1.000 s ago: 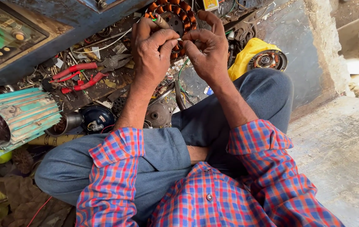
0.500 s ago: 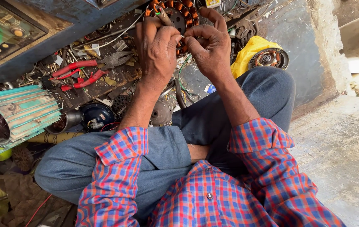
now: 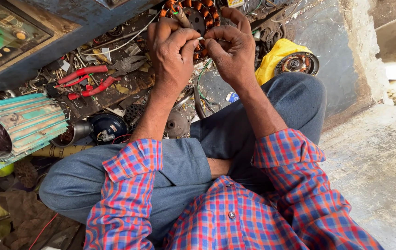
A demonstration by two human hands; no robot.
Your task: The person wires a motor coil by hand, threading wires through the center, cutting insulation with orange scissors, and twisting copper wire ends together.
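A round motor stator (image 3: 197, 16) with copper-orange windings lies on the floor at the top middle, partly hidden behind my hands. My left hand (image 3: 172, 53) and my right hand (image 3: 230, 48) are held close together just in front of it. The fingertips of both pinch something small and thin, a wire end or sleeve, between them; what it is exactly I cannot tell. I sit cross-legged in blue trousers (image 3: 179, 166) and a red-and-blue checked shirt (image 3: 235, 213).
Red-handled pliers (image 3: 89, 81) lie on a littered board at the left. A ribbed teal motor housing (image 3: 19, 125) stands at far left, a black round part (image 3: 107, 127) beside my knee. A yellow cloth (image 3: 274, 58) with a round motor part (image 3: 297, 64) lies at right. Concrete floor (image 3: 374, 157) at right.
My hands have stayed at the stator, fingers shifting slightly and drawing closer together. Nothing else has moved.
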